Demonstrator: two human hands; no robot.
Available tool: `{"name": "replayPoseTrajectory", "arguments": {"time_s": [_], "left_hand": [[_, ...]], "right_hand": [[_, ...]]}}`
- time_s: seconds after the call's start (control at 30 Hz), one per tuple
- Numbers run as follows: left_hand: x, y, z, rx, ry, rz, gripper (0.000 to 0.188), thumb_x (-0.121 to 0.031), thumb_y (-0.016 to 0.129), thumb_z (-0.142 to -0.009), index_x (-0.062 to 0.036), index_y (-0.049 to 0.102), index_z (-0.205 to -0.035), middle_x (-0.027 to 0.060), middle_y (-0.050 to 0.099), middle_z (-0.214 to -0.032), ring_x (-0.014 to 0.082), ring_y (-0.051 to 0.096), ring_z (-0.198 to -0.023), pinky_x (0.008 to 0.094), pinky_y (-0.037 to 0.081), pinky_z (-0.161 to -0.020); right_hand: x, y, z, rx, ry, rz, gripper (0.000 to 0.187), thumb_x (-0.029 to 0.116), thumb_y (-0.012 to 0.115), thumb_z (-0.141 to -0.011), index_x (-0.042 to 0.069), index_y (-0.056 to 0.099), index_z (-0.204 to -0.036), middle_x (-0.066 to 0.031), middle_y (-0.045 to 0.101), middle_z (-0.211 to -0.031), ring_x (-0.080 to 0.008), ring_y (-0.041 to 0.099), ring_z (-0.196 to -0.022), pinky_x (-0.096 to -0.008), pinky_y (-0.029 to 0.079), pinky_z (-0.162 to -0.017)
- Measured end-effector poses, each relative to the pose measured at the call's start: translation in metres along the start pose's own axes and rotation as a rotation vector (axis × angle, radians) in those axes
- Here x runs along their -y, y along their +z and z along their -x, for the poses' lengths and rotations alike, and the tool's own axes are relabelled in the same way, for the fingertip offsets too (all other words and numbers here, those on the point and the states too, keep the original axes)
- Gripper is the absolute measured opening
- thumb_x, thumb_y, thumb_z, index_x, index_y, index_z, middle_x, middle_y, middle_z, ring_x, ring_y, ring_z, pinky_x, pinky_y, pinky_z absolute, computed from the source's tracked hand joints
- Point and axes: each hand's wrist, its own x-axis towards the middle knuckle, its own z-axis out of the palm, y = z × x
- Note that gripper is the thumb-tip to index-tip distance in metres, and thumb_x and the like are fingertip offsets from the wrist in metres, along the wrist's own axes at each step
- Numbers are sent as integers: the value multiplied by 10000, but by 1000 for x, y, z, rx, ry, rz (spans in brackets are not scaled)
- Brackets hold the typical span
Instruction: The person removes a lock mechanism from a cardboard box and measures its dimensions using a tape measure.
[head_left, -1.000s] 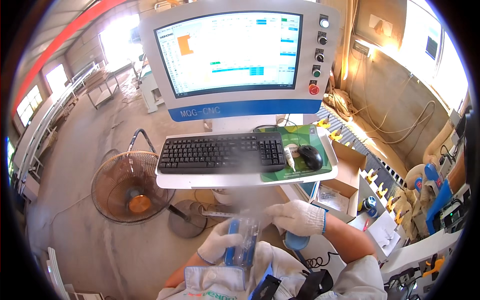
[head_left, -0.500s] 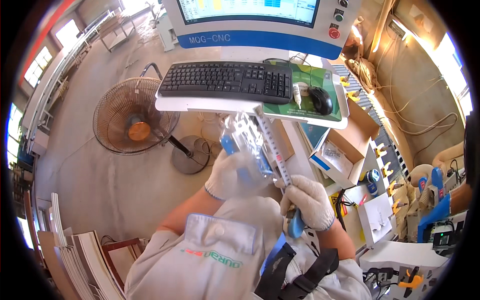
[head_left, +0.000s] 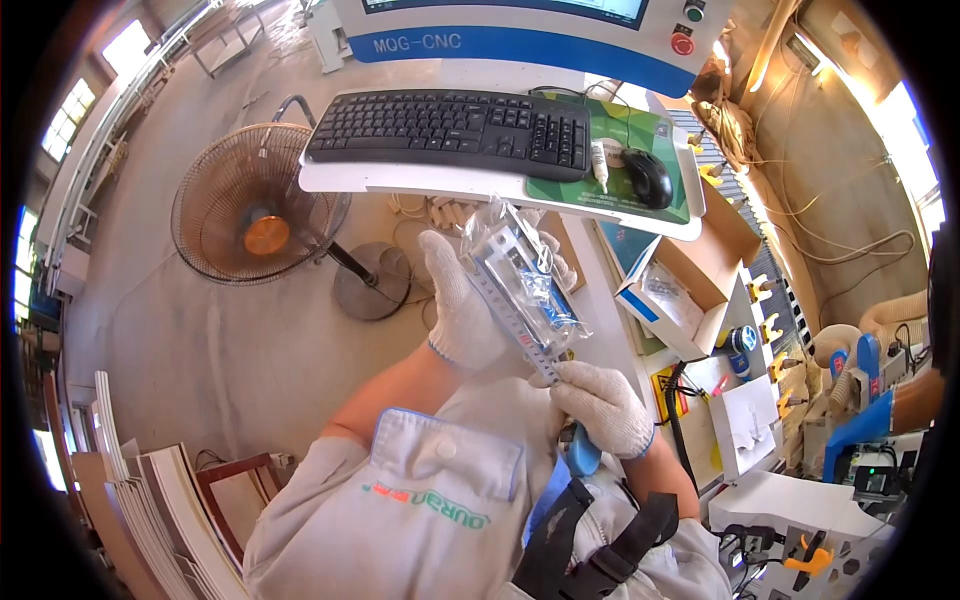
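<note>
My left hand [head_left: 462, 315], in a white knit glove, holds a clear plastic bag with silver metal hardware and blue parts [head_left: 530, 272]. Its thumb stands up on the left, and its fingertips show on the bag's far right side. The exact kind of hardware cannot be made out. My right hand [head_left: 605, 408], gloved too, is closed on a tape measure, whose blue case [head_left: 583, 453] shows below the palm. From the fingers of that hand the blade [head_left: 522, 340] runs up along the left edge of the bag.
Ahead is a white shelf with a black keyboard [head_left: 450, 130], a mouse [head_left: 647, 178] and a small white tube [head_left: 600, 167], under a machine's screen. An open cardboard box [head_left: 690, 285] is on the right. To the left stands a pedestal fan [head_left: 260, 215]; boards [head_left: 165, 500] lean at lower left.
The bag has turned to face up more squarely, and the left thumb has lifted away from it. The tape blade has moved from the bag's right side to its left edge.
</note>
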Motion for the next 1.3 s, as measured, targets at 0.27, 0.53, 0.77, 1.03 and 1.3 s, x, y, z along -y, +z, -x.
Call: {"name": "replayPoseTrajectory", "arguments": {"time_s": [0.27, 0.53, 0.77, 1.03, 1.3], "left_hand": [[-6, 5, 0, 136, 119, -6, 801, -646, 688, -863, -29, 613, -1369, 179, 698, -1184, 349, 711, -1077, 574, 557, -1049], [-16, -7, -7, 13, 148, -103, 620, -460, 679, -880, -31, 601, -1322, 188, 668, -1162, 358, 690, -1071, 572, 538, -1042], [-19, -14, -15, 42, 130, -106, 574, -399, 694, -845, -30, 638, -1281, 199, 682, -1164, 362, 697, -1031, 581, 530, -1036], [-26, -17, -9, 6, 112, -113, 642, -462, 623, -855, -23, 618, -1324, 184, 697, -1164, 379, 686, -1082, 575, 549, -1016], [-36, -30, -24, -57, 138, -94, 587, -416, 668, -827, -35, 667, -1274, 190, 731, -1112, 378, 729, -1010, 594, 575, -975]], "right_hand": [[-3, 8, -11, -30, 38, -95, 243, 78, 593, -1044, -58, 724, -1198, -67, 693, -774, -149, 682, -651, -302, 549, -636], [7, 2, -23, -4, 149, -22, 304, 142, 644, -1014, -71, 690, -1225, -177, 709, -924, -249, 700, -832, -370, 569, -788], [17, 0, -25, -33, 46, 182, 239, 159, 604, -1021, -39, 689, -1127, -236, 709, -968, -351, 714, -865, -416, 559, -790], [-27, -15, -44, -8, -819, 705, 175, 131, 617, -1025, -19, 698, -1062, -140, 708, -958, -254, 706, -859, -389, 578, -764], [11, 0, -43, 22, 99, -24, 223, 122, 612, -1062, -54, 697, -1169, -81, 705, -871, -159, 700, -792, -314, 572, -734]]}}
